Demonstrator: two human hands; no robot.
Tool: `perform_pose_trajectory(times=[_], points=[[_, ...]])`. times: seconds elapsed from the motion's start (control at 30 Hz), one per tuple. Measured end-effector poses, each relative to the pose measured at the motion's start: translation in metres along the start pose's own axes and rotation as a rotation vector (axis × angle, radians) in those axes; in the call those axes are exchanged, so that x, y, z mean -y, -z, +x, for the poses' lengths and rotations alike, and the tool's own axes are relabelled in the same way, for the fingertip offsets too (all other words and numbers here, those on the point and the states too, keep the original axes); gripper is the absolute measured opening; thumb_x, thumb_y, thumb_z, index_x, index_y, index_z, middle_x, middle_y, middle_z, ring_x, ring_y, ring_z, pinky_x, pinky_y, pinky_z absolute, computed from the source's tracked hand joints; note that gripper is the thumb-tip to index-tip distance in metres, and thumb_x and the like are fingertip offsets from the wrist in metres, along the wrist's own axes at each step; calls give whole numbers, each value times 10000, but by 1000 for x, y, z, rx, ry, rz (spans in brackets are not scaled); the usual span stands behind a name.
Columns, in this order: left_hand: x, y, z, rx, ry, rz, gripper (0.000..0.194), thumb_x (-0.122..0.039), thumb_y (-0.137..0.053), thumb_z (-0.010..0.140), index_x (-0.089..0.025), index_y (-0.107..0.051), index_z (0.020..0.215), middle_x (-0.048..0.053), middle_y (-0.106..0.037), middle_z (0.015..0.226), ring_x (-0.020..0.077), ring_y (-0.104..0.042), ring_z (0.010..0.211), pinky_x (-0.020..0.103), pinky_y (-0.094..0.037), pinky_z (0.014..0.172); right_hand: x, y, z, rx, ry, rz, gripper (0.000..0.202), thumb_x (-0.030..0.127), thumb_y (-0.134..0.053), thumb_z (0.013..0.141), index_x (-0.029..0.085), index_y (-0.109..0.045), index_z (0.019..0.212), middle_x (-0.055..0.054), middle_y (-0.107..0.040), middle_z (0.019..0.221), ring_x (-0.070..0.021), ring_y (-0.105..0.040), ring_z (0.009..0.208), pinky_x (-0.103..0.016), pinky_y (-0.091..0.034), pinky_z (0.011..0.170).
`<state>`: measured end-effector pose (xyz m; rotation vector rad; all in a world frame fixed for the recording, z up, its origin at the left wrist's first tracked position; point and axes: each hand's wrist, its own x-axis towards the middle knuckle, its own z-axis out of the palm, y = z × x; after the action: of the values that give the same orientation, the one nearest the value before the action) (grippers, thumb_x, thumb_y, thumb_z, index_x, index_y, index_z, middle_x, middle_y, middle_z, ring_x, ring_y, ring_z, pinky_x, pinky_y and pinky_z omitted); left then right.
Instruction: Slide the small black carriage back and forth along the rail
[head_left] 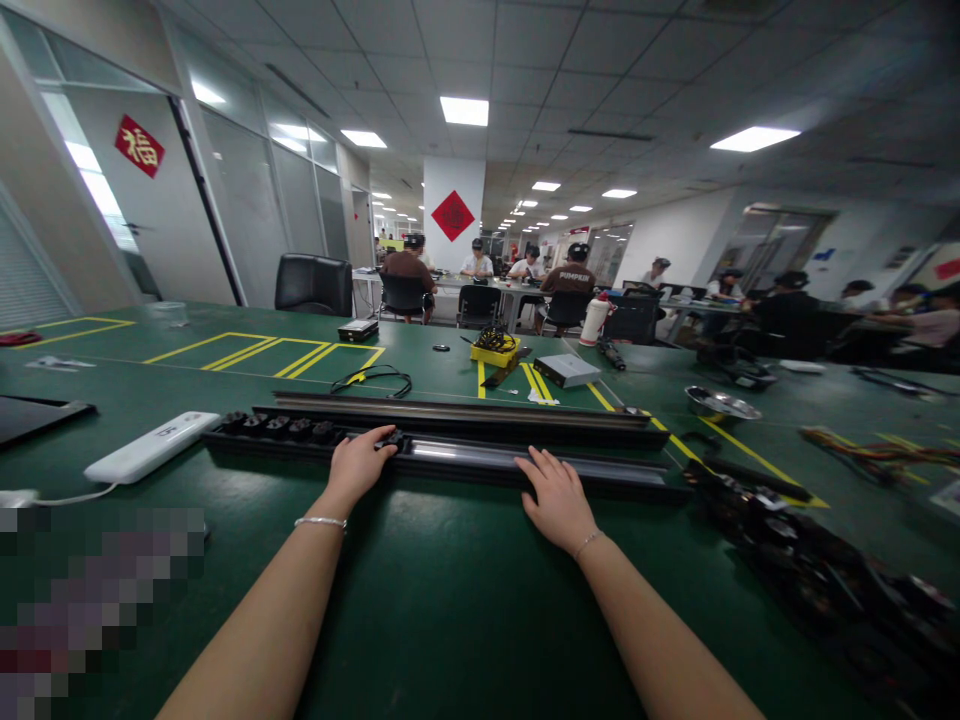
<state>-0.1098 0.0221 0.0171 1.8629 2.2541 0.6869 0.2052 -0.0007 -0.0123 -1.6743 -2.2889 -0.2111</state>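
Observation:
A long black rail (480,458) with a shiny channel lies across the table before me. Several small black parts (277,427) sit in a row in its left end. My left hand (358,466) is closed over the channel, thumb and index finger on either side of another small black part (397,441). Lying on the rail's near edge, right of the middle, my right hand (553,492) has its fingers extended and holds nothing. A second black rail (465,412) lies just behind, roughly parallel.
The green table (442,600) bears a white power strip (154,445) at left and a dark cluster of parts (810,560) at right. Farther back are a yellow basket (495,350), a grey box (568,370) and a metal bowl (722,403). Several people sit at distant tables.

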Motion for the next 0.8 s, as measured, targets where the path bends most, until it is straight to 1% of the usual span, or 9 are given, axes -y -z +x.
perform_pose_trajectory(times=[0.13, 0.43, 0.63, 0.8], points=[[2, -2, 1, 1, -9, 4, 391, -365, -479, 791, -312, -535, 1174, 0, -650, 1095, 196, -551, 1068, 361, -344, 960, 0, 0, 1, 12, -2, -4, 516, 239, -436, 764, 282, -423, 1277, -27, -330, 1407, -204, -256, 1285, -421, -172, 1028], [0, 0, 1, 23, -6, 3, 394, -359, -466, 797, -300, -530, 1181, 17, -655, 1084, 204, -550, 1070, 382, -328, 972, -1, 0, 0, 10, -1, -4, 517, 247, -437, 766, 285, -418, 1281, -24, -327, 1409, -202, -255, 1286, -414, -164, 1032], [0, -1, 1, 32, -11, 4, 391, -360, -453, 804, -312, -523, 1186, 2, -682, 1015, 199, -560, 1056, 381, -318, 976, 0, 1, 1, 19, -1, 1, 518, 246, -432, 768, 286, -417, 1284, -21, -329, 1409, -203, -260, 1284, -414, -163, 1032], [1, -1, 2, 30, -9, 20, 389, -368, -449, 805, -326, -521, 1184, -8, -682, 1016, 192, -556, 1062, 358, -330, 962, 0, 0, 1, 7, 1, -3, 515, 244, -434, 768, 281, -422, 1281, -23, -337, 1405, -206, -264, 1281, -419, -166, 1028]])
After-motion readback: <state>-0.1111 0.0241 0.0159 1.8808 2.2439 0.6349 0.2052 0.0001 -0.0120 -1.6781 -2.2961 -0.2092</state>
